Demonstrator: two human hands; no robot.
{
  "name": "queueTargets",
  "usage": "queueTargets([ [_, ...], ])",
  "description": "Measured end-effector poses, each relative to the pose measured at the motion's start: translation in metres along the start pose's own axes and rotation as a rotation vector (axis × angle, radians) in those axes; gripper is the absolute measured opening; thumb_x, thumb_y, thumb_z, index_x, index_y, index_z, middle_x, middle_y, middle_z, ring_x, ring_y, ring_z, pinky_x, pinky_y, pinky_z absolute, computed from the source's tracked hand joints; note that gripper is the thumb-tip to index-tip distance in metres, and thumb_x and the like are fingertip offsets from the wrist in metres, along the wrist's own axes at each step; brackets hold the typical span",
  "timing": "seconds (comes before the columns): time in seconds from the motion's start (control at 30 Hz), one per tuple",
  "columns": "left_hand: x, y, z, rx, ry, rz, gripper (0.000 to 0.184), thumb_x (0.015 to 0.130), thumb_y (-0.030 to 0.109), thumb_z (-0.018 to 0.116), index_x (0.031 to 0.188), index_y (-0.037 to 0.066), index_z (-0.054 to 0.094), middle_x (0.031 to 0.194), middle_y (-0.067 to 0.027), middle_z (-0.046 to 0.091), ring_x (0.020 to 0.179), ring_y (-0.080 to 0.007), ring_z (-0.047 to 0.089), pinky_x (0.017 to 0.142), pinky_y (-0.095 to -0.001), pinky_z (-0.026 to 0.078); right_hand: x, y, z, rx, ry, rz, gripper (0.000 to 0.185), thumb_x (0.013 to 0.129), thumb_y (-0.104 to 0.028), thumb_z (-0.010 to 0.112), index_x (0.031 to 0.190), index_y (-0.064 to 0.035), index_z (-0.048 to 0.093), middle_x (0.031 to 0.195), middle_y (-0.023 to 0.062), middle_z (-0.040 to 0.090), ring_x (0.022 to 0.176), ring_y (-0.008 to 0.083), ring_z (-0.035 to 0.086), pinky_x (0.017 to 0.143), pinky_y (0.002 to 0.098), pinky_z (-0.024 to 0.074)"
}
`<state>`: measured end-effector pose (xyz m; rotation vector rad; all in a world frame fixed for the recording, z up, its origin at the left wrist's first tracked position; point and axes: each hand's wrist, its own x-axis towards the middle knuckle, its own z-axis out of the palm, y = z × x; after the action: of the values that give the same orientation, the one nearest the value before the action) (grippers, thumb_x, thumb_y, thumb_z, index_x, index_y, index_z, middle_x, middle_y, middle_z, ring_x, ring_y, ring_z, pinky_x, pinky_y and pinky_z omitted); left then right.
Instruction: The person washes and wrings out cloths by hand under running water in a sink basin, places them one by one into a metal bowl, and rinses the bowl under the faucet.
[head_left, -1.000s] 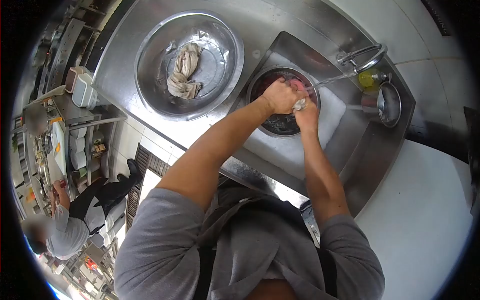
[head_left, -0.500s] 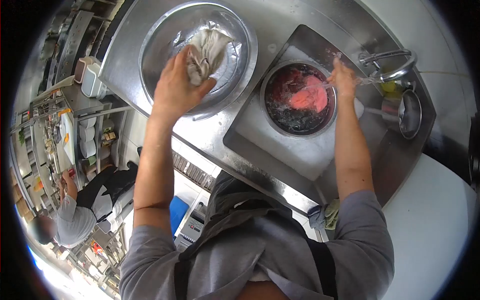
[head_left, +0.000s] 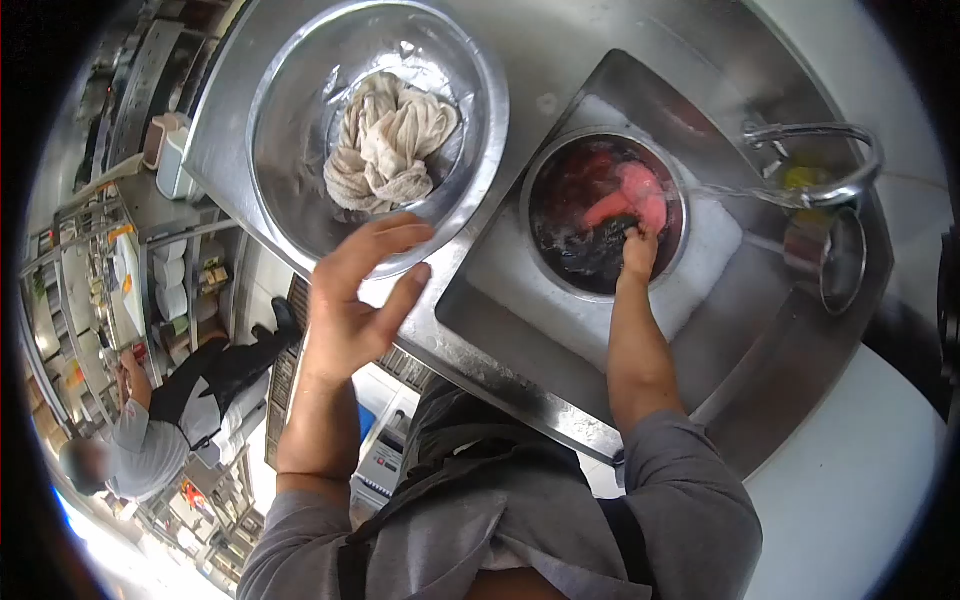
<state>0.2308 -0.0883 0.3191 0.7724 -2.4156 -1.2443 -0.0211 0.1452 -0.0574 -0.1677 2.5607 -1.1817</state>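
My left hand, empty, hangs with fingers apart in front of a large steel bowl. Inside the bowl lies a crumpled, twisted off-white cloth. My right hand reaches into a round steel pot of dark reddish liquid, its fingers closed at the near edge of a pink, cloth-like piece. The fingertips are partly hidden by the liquid. Water runs from the curved faucet into the pot, which stands on a pale board in the sink.
A steel saucepan sits at the sink's right side, near a yellow-green object behind the faucet. On the left, a person works at a counter with shelves. A white rounded surface lies right of the sink.
My left hand has let go of the off-white cloth and drawn back toward me. My right hand has moved from the faucet's stream down into the pot. The view has shifted slightly.
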Motion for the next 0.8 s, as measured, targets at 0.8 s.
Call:
queueTargets([
  [0.8, 0.182, 0.072, 0.265, -0.806, -0.659, -0.143, 0.024, 0.082, 0.013, 0.062, 0.103, 0.000, 0.061, 0.092, -0.0051, 0.062, 0.082, -0.0139, 0.057, 0.074, -0.0268, 0.046, -0.019, -0.173, -0.228, 0.525, -0.046, -0.102, 0.012, 0.078, -0.004, 0.069, 0.086, -0.0054, 0.061, 0.074, -0.0020, 0.060, 0.063, 0.0056, 0.052, 0.056, 0.0203, 0.0399],
])
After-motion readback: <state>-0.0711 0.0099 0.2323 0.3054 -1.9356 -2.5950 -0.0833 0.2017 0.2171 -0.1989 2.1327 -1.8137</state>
